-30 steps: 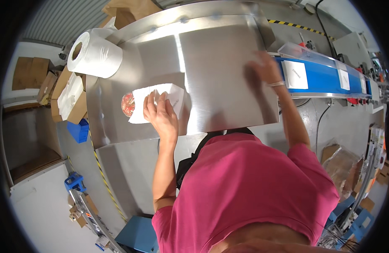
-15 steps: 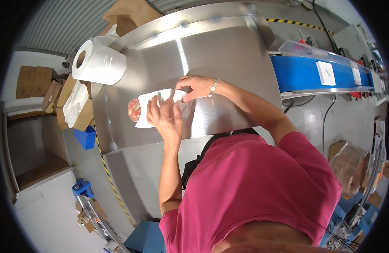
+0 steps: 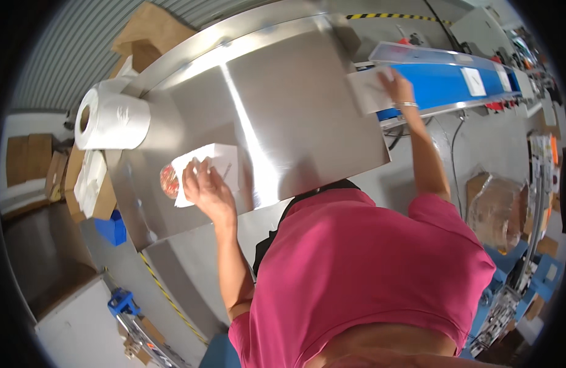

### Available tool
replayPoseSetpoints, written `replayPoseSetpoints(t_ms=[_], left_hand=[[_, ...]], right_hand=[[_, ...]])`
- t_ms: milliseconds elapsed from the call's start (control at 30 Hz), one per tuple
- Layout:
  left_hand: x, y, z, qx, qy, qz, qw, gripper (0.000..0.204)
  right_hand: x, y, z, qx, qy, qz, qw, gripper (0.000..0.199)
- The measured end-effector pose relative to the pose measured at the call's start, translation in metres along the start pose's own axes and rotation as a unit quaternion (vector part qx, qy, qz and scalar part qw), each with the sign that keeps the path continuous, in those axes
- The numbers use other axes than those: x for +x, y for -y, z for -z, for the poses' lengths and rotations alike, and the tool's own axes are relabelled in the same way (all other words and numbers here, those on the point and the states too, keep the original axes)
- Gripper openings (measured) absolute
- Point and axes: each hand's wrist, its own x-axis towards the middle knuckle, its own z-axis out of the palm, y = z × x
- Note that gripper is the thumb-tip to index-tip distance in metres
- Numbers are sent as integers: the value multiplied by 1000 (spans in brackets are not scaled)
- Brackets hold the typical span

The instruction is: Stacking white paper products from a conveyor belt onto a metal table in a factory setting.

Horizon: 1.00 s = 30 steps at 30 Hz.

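At the left of the metal table lies a small pile of white flat packets. A round, red-and-white patterned thing sticks out from under its left end; its kind I cannot make out. My left hand rests on the pile, its fingers somewhat bent and apart. Far to the right, my right hand has a single white packet at its fingers, at the near end of the blue conveyor belt. Motion smears this packet and the fingertips.
A large roll of white film stands on the table's left corner. Beside it, an open cardboard box holds white material. Two white packets lie farther along the belt. The metal table has a raised back edge.
My right hand has left the pile and swung right to the conveyor with one white packet. My left hand stays on the pile. The whole view has turned somewhat.
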Motion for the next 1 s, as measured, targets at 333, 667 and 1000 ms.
replayPoseSetpoints(t_ms=[333,667,1000], left_hand=[[1,-7,7,24,20,-3,1000,25],[1,-4,9,-1,40,14,999,29],[2,-5,16,11,53,-14,998,30]], right_hand=[[-47,203,-99,105,195,310,924,45],[-76,332,-160,224,486,246,808,50],[-77,317,-166,186,443,355,802,41]])
